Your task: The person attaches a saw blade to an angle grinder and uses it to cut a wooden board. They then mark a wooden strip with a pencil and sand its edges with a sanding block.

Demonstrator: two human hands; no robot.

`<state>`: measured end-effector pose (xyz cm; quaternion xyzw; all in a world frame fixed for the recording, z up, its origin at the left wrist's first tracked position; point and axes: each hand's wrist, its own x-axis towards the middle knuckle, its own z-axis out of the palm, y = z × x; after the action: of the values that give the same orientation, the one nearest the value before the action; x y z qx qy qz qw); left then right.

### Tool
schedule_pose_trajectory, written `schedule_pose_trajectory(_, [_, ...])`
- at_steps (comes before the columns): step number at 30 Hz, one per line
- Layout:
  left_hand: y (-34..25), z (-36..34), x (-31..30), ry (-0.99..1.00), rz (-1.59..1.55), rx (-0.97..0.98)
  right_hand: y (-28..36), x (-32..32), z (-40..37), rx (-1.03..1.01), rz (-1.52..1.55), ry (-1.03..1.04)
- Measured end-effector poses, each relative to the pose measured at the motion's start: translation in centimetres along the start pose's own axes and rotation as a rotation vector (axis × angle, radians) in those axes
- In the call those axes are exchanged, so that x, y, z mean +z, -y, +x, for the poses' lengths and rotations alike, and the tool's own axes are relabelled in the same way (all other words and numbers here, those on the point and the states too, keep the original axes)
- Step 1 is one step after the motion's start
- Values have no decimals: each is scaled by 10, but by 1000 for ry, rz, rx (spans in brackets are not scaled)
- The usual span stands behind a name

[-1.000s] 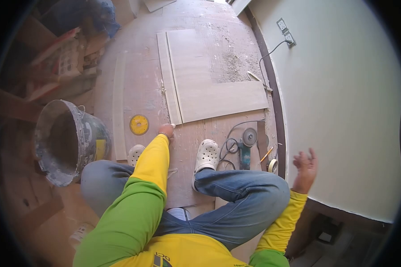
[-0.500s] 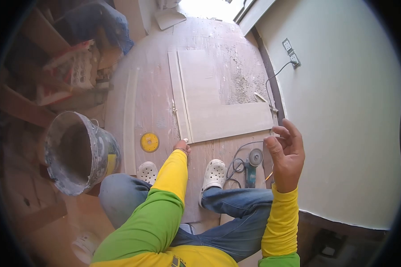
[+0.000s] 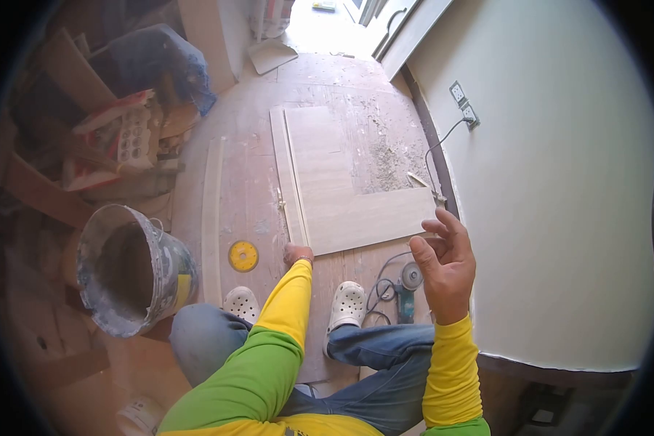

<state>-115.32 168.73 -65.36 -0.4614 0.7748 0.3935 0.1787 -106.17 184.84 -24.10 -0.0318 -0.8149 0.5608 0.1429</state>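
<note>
My left hand (image 3: 298,253) is closed at the near end of a narrow tile strip (image 3: 284,171), its fingers partly hidden. The strip lies along the left edge of a large pale L-shaped tile (image 3: 363,218) on the floor, with a thin gap between them. My right hand (image 3: 447,272) is raised over the tile's right side, fingers curved and apart, holding nothing. Below and left of it, an angle grinder (image 3: 407,294) with a grey disc lies on the floor, its cord looped beside it. A yellow disc (image 3: 243,256) lies left of my left hand.
A plaster-smeared bucket (image 3: 174,280) stands at the left, near boards and an egg-tray-like carton (image 3: 134,138). Rubble (image 3: 392,163) is scattered beyond the tile. At the right wall, a cord (image 3: 443,138) runs from an outlet (image 3: 469,114). My clogs (image 3: 347,304) are close by.
The view has tilted up, so the floor things sit lower in it. My left hand has closed more fully at the strip's end. My right hand stays raised, slightly farther left in view.
</note>
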Motion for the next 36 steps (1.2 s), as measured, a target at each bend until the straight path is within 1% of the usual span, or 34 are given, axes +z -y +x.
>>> schedule_pose_trajectory(1, [0,2,0,6,-54,-46,0,2,1,6,4,11])
schedule_pose_trajectory(2, [-4,-3,-10,5,-56,-47,0,3,3,4,4,14])
schedule_pose_trajectory(4, [-8,-10,-27,55,-173,-125,2,7,4,15,-6,27])
schedule_pose_trajectory(5, [-2,-3,-24,54,-174,-125,3,10,5,14,-5,28])
schedule_pose_trajectory(7, [18,17,-13,110,-153,33,6,14,7,-11,-28,39])
schedule_pose_trajectory(8, [25,35,-3,110,-154,35,5,15,7,-13,-28,36])
schedule_pose_trajectory(10, [33,69,12,237,262,263,2,19,7,-32,6,43])
schedule_pose_trajectory(11, [30,73,11,233,258,269,3,20,7,-40,8,41])
schedule_pose_trajectory(13, [22,81,4,380,962,690,6,23,7,-29,4,40])
schedule_pose_trajectory(14, [21,80,1,369,961,697,7,23,8,-40,8,36])
schedule_pose_trajectory(16, [26,76,-2,262,697,596,6,24,7,-38,-31,38])
schedule_pose_trajectory(17, [28,77,-5,257,696,604,6,23,7,-44,-29,32])
schedule_pose_trajectory(19, [36,86,-16,277,762,726,5,23,8,-42,-19,22])
schedule_pose_trajectory(20, [31,78,-32,263,768,731,7,23,8,-48,-6,16])
schedule_pose_trajectory(22, [13,49,-80,295,986,982,12,24,9,-59,12,5])
schedule_pose_trajectory(23, [3,38,-93,279,998,982,15,24,9,-64,29,-2])
schedule_pose_trajectory(24, [-8,27,-103,404,262,471,18,25,9,-82,21,4])
schedule_pose_trajectory(25, [-17,18,-113,471,-464,-62,21,26,8,-98,11,8])
schedule_pose_trajectory(27, [-41,9,-136,479,-632,-68,24,25,6,-113,24,0])
schedule_pose_trajectory(29, [-76,-19,-181,489,-682,-27,29,25,1,-139,-2,-7])
schedule_pose_trajectory(31, [-108,-31,-218,471,-691,52,33,23,-4,-142,2,-13])
schedule_pose_trajectory(33, [-135,-48,-257,484,-619,124,30,21,-7,-148,-26,-61])
schedule_pose_trajectory(34, [-146,-60,-274,479,-622,122,27,20,-8,-152,-21,-76])
schedule_pose_trajectory(36, [-161,-80,-295,471,-532,134,25,16,-8,-152,-34,-92])
